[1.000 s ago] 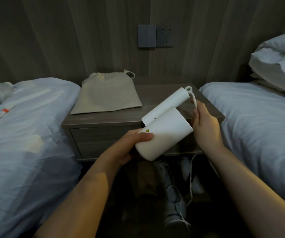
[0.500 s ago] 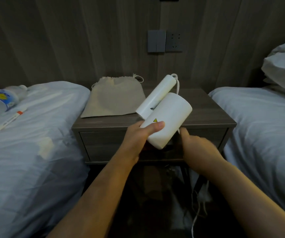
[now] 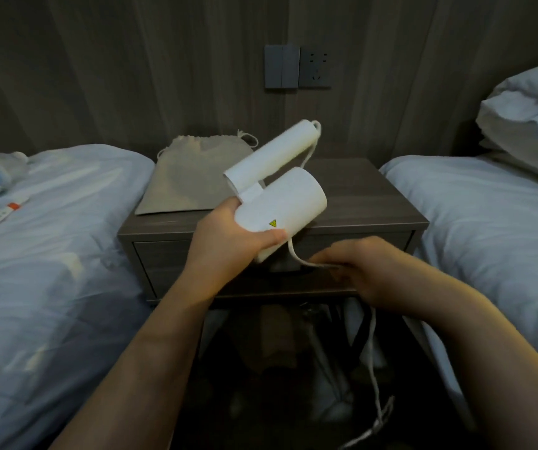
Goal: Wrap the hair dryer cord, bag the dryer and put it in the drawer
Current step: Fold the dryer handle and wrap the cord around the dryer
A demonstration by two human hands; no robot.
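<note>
While the left hand point(image 3: 228, 235) clamps the barrel of the white hair dryer point(image 3: 277, 196), thumb across the warning label, the folded handle points up and away, presumably so the cord point(image 3: 297, 258) can be led around the body. The dryer is held in the air over the near edge of the nightstand point(image 3: 374, 203), in front of its shut drawer point(image 3: 163, 258). The right hand point(image 3: 368, 271), lower and to the right, has its fingers curled about the cord; motion blur obscures how tightly. The cloth bag point(image 3: 193, 180) lies flat at the far left of the nightstand top, within reach for bagging. Below, the cord drops into deep shadow; its plug end is indistinct.
</note>
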